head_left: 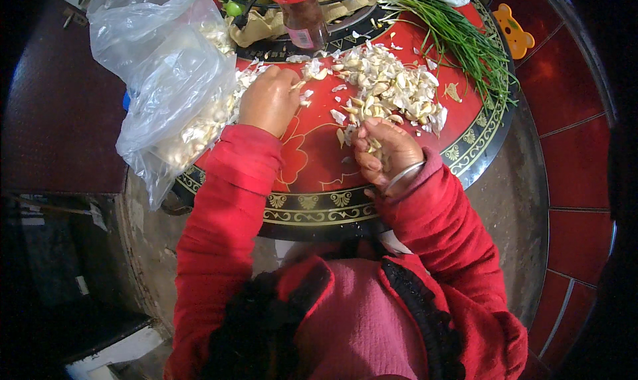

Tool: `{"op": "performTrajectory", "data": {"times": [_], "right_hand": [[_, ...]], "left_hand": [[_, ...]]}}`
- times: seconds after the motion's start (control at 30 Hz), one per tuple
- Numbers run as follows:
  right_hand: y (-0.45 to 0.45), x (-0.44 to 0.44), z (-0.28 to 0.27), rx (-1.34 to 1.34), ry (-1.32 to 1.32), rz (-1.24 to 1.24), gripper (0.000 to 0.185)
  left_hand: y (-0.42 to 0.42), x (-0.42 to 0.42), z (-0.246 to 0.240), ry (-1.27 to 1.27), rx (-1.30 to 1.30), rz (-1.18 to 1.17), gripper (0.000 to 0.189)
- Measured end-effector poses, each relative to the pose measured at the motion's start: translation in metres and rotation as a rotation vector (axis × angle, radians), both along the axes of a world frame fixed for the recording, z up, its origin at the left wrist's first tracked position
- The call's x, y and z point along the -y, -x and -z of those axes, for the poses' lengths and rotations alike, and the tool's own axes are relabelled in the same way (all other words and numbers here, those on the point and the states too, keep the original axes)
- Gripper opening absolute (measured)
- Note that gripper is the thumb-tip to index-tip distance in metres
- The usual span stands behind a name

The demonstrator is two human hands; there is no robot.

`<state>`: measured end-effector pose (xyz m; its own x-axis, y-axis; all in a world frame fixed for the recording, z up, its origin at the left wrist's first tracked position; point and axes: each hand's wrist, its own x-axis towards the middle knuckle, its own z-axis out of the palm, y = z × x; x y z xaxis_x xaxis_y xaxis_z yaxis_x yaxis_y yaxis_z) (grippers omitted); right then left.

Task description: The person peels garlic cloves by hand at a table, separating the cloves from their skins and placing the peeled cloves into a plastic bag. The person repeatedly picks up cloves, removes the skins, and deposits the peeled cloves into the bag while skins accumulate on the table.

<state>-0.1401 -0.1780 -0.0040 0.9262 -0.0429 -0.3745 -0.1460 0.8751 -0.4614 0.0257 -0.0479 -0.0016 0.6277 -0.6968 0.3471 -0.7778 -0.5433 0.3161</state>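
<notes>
My left hand (269,101) is seen from its back, fingers curled down at the garlic skins left of the table's middle. A pale garlic clove (298,85) shows at its fingertips; the rest of that grip is hidden. My right hand (391,151) is turned partly palm up, its fingers curled around several garlic cloves (375,146). Just beyond it spreads a heap of garlic cloves and papery skins (389,83). A few cloves and skin flakes (313,71) lie between the left hand and the heap.
A clear plastic bag (174,81) with garlic inside stands at the left of the round red table (319,166). Behind are a red-lidded glass jar (304,21), a black cable (241,20) and a cardboard tray (264,26). Long green stalks (463,51) lie along the right edge.
</notes>
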Motion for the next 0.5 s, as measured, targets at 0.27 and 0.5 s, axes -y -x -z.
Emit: {"op": "performTrajectory", "data": {"times": [0.27,0.5], "right_hand": [[0.002,0.0,0.0,-0.005,0.024,-0.006,0.015],[0.001,0.0,0.001,0.0,-0.044,-0.017,0.014]], "left_hand": [[0.001,-0.015,-0.019,0.528,-0.681,-0.048,0.011],[0.007,-0.046,-0.02,1.244,-1.478,0.258,0.03]]}}
